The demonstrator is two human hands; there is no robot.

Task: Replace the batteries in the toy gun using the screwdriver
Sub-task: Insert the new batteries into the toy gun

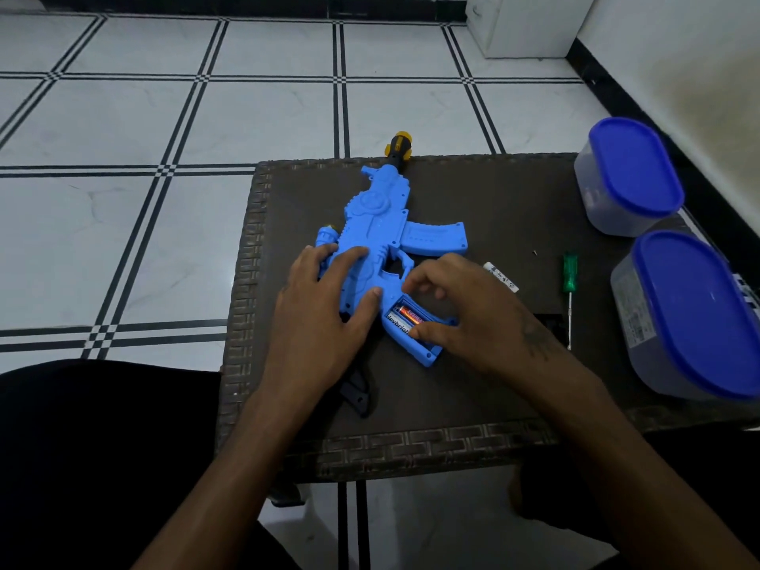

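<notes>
The right hand (464, 306) covers part of the toy gun's (382, 236) open battery bay; at three o'clock, the nearer blue-lidded container (695, 314) runs past the edge.

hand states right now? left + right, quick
Left hand: open, fingers flat, pressing on the toy gun.
Right hand: fingers curled at the open battery compartment, thumb on a battery; actual grip cannot be told.

I see two clear tubs with blue lids at the bench's (473, 191) right edge; the far tub (629, 178) sits just beside the near tub (691, 318). The bench is dark and woven; beyond it lies a white tiled floor (164, 117) with black lines.
</notes>
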